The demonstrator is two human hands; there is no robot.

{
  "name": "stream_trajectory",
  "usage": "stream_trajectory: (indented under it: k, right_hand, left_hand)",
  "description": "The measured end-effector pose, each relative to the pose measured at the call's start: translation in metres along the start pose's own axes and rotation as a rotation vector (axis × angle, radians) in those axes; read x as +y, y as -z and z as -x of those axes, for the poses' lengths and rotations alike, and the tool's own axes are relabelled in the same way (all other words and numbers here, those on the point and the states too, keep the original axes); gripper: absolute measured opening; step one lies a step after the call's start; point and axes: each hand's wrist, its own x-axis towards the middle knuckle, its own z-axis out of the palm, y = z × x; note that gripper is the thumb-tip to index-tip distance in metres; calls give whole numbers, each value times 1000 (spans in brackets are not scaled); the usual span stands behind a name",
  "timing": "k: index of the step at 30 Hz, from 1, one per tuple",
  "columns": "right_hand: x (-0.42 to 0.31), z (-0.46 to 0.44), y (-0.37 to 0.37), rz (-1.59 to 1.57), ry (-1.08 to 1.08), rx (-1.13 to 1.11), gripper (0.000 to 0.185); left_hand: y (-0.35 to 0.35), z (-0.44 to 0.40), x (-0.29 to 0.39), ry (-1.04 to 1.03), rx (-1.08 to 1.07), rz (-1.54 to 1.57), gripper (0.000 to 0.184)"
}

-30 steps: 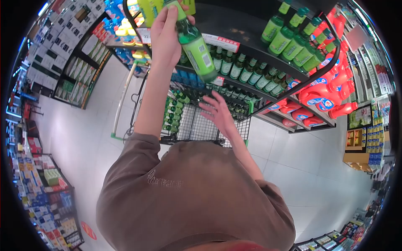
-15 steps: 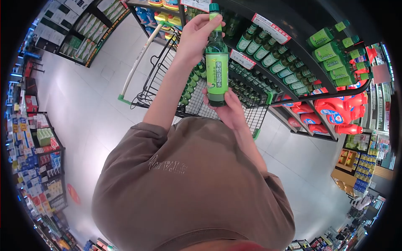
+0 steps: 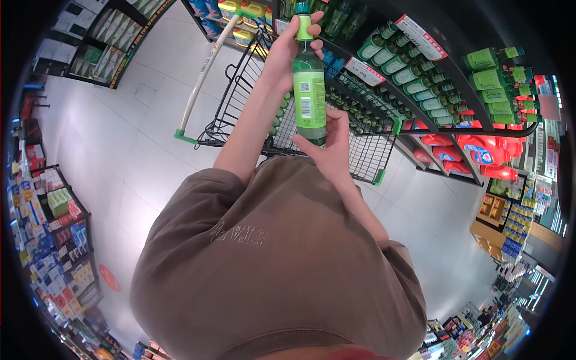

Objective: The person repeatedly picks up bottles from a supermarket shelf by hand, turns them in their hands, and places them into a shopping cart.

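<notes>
I hold a green glass-like bottle [image 3: 309, 99] upright in front of my chest, over a shopping cart. Its light-green label shows a barcode and small print, and a dark green cap tops it. My left hand [image 3: 294, 45] is wrapped round the neck just below the cap. Lower down, my right hand [image 3: 329, 141] grips the bottle near its base, thumb at the front. Beneath them the wire shopping cart [image 3: 366, 159] has a black and green basket, with many green bottles showing through it or beyond.
Shelves at the right hold rows of green bottles [image 3: 423, 81] behind price tags [image 3: 366, 72]. Red detergent jugs [image 3: 480, 150] stand below. The cart's pale handle [image 3: 207, 75] lies to the left, with yellow jugs [image 3: 243, 37] behind. Stocked shelves [image 3: 60, 234] line the far left.
The bottle has turned from its front label to its back, barcode side. My right hand's grip has shifted round the base, and the left fingers now curl round the neck.
</notes>
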Motion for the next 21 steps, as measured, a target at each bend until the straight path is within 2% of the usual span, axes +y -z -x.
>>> stream_trajectory:
  k: [1, 3, 5, 7, 11, 14, 16, 17, 19, 20, 21]
  right_hand:
    - [-1, 1, -5, 99, 66, 61, 63]
    - [-2, 0, -8, 198, 58, 83, 66]
    - [1, 0, -8, 299, 52, 101, 69]
    - [6, -1, -7, 349, 59, 133, 70]
    - [7, -5, 1, 342, 30, 101, 68]
    - [14, -9, 17, 226, 9, 112, 67]
    - [22, -14, 40, -29, -2, 25, 52]
    - [30, -14, 53, -36, -1, 20, 52]
    - [41, -16, 77, -304, -187, 60, 37]
    - [41, -15, 85, -463, -240, 29, 32]
    - [44, -14, 95, -468, -244, 27, 32]
  left_hand:
    - [12, -3, -5, 13, 4, 11, 44]
    - [23, -7, -12, 77, -238, 533, 43]
    - [23, -9, -14, 75, -169, 518, 38]
    - [22, -12, -16, 103, -256, 548, 38]
    - [25, -19, -23, 110, -256, 573, 38]
    - [26, -21, -26, 68, -248, 463, 38]
    - [21, -19, -21, -42, 45, -87, 37]
    - [26, -18, -17, -46, 48, -94, 37]
    - [42, -12, -6, -68, 174, -566, 32]
    - [47, -8, -2, -65, 232, -688, 23]
    - [51, 0, 4, -63, 238, -691, 23]
